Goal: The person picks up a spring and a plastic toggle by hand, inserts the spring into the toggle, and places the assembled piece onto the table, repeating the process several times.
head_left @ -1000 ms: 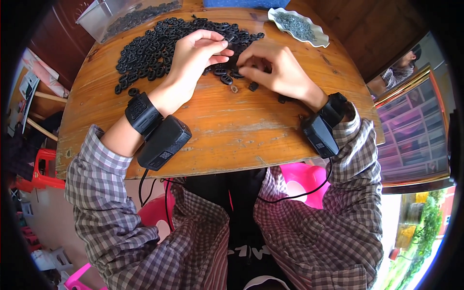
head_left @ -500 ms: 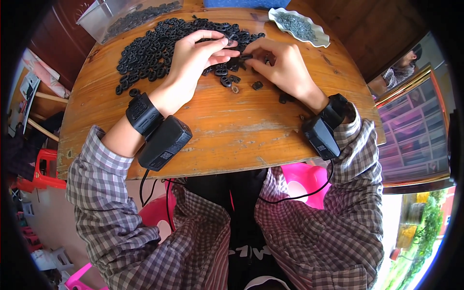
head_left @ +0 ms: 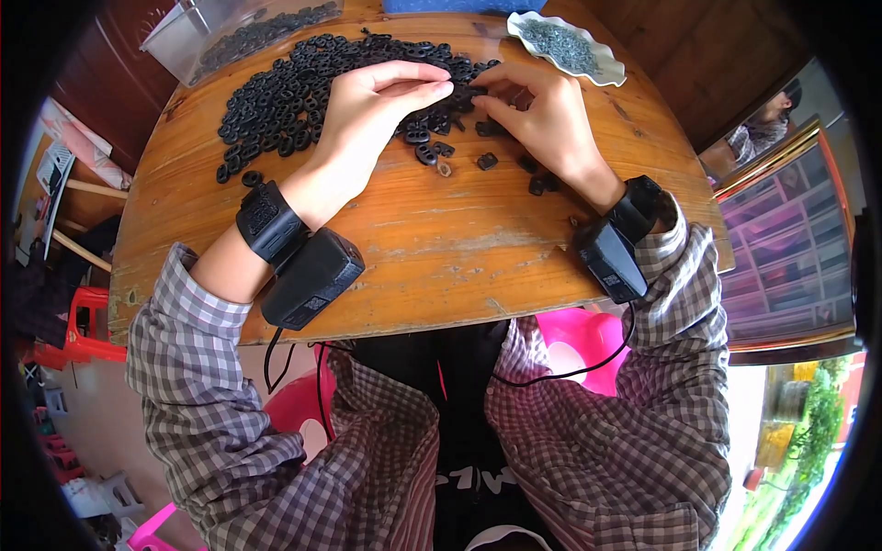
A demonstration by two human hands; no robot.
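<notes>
My left hand (head_left: 372, 115) is over the near edge of a pile of small black oval plastic pieces with two holes (head_left: 285, 101), resembling cord locks. Its thumb and fingers are pinched together; whatever lies between the tips is too small or hidden to make out. Close by on the right, my right hand (head_left: 549, 119) has thumb and forefinger closed around what looks like a small black plastic piece (head_left: 478, 90). A few loose black pieces (head_left: 488, 162) lie on the wood below the hands.
A scalloped white dish (head_left: 614, 73) of tiny grey metallic bits stands at the back right. A clear plastic bin (head_left: 197, 55) with more black pieces is at the back left, and a blue container (head_left: 459, 5) at the far edge. Cables (head_left: 574, 374) hang from my wrist devices.
My left fingers have drawn together into a pinch, and the small piece at their tips no longer shows. My right hand has shifted slightly right, away from the left.
</notes>
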